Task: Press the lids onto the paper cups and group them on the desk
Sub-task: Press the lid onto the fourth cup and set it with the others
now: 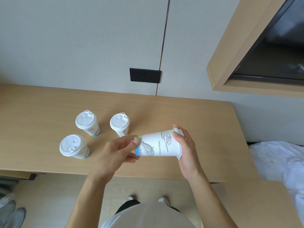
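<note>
The fourth cup (158, 144) lies sideways mid-frame above the counter (164, 109). The left grip (115, 150) pinches its base and the right grip (187, 148) curls round its lid (176, 130). Three lidded cups (87, 122) stand grouped at left. Likely only this one is left to seat and place.

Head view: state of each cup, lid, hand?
Back-left cup: upright, lidded, on desk.
Back-right cup: upright, lidded, on desk.
Front-left cup: upright, lidded, on desk.
Held cup: sideways, in both hands.
Lid: on held cup's mouth, seating unclear.
Left hand: pinches held cup's base.
Right hand: grips lid.
</note>
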